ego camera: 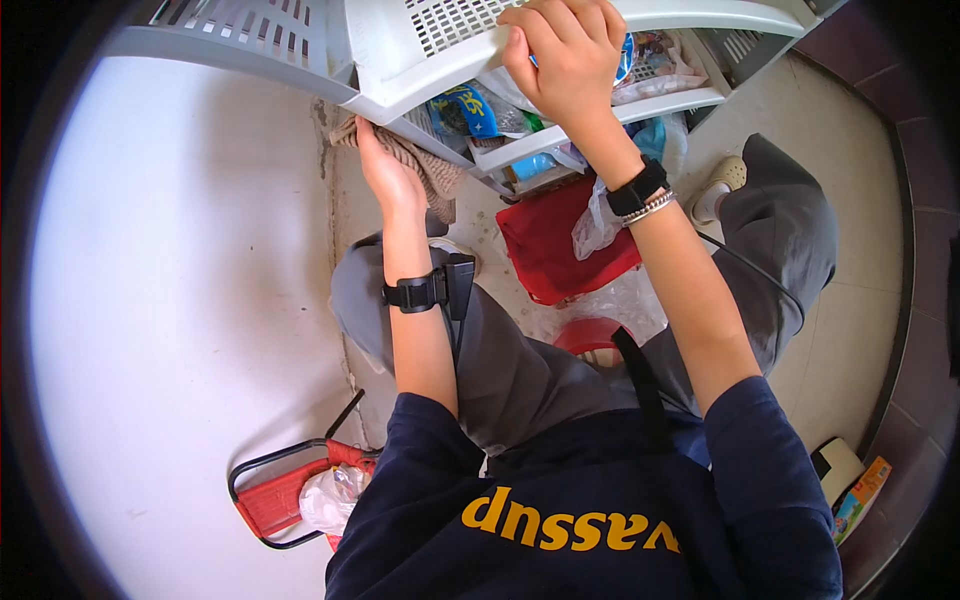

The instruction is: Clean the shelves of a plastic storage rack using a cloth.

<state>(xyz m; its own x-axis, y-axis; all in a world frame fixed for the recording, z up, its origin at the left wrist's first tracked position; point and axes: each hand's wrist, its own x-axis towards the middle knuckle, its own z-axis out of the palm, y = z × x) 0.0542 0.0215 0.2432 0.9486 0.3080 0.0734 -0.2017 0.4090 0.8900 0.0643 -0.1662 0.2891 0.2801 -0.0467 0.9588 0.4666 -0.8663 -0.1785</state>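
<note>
My right hand [574, 64] is curled over the front rim of the pulled-out white plastic drawer [431, 91], which has a perforated base. My left hand [394, 176] holds a tan ribbed cloth [431, 165] at the drawer's near left corner, its thumb up against the edge. The fingertips of that hand are hidden behind the cloth and the drawer. Underneath, a lower drawer [525, 148] holds plastic packets, among them a blue one [472, 109] with yellow writing. Both drawers belong to a grey and white plastic drawer unit [232, 34].
Between my legs lie a red cloth item [562, 251] and a clear plastic bag [598, 221], with a red round container [592, 336] nearer me. A red folding chair [277, 501] bearing a white plastic bag [330, 499] stands by the left wall. An orange box [862, 496] sits at right.
</note>
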